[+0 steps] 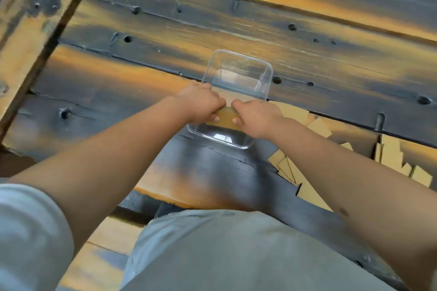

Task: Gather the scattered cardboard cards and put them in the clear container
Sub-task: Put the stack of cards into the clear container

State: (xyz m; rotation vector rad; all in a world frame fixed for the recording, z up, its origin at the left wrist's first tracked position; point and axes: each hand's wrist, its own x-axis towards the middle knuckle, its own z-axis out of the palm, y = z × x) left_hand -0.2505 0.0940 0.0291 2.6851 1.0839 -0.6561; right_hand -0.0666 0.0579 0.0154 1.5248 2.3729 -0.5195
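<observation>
A clear plastic container stands on the dark wooden table in the middle of the view. My left hand and my right hand meet over its near half, both gripping a small stack of brown cardboard cards held inside the container's opening. More cardboard cards lie scattered on the table to the right of the container, partly hidden under my right forearm, with further cards at the right edge.
The table is made of dark, worn planks with orange patches and nail holes. A wooden beam runs diagonally along the left. My grey-clad lap fills the bottom of the view.
</observation>
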